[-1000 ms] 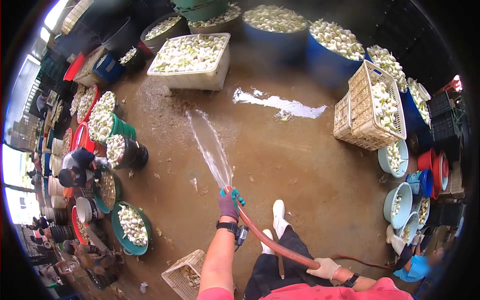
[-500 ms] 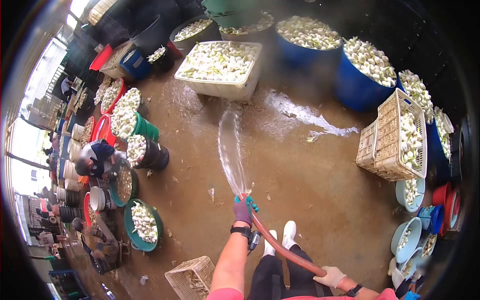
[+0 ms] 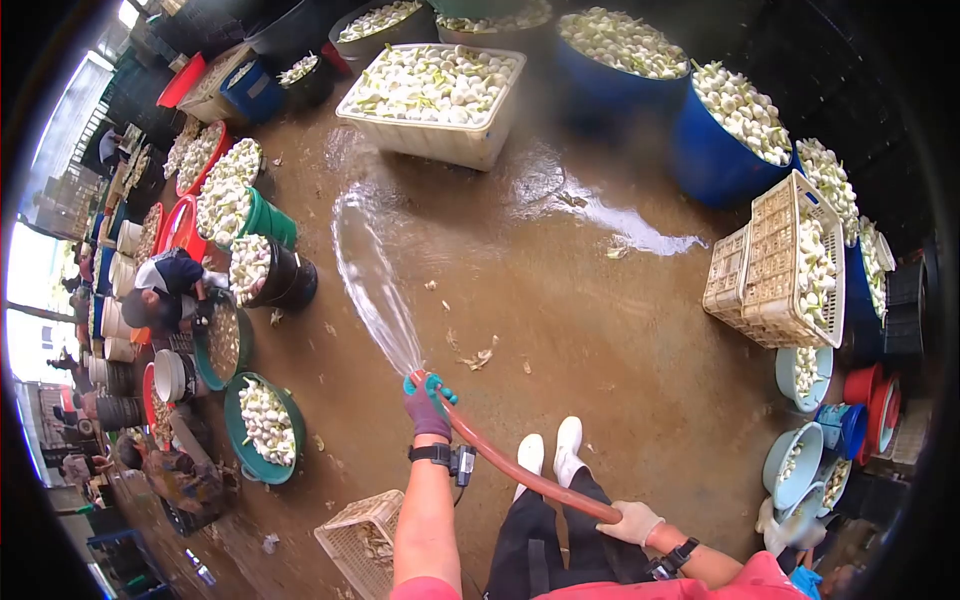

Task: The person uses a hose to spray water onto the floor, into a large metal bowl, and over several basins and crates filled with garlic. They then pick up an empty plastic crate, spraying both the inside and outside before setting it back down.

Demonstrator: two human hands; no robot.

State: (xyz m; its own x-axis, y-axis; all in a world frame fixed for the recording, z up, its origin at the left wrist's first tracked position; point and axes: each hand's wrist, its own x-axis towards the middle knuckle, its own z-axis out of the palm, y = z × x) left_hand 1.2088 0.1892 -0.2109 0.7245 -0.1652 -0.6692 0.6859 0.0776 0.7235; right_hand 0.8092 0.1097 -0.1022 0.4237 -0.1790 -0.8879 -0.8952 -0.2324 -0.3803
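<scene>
the left hand point(image 3: 427, 408), in a purple and green glove, is wrapped around the end of the long reddish rubber hose point(image 3: 520, 477), which sprays water over the wet brown concrete floor point(image 3: 600, 340). the right hand point(image 3: 630, 522), white-gloved, grips the hose lower down by the hip.

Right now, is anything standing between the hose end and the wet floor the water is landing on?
Nothing visible does. The water arcs from the hose in the left hand over bare floor; only small scraps lie nearby.
</scene>
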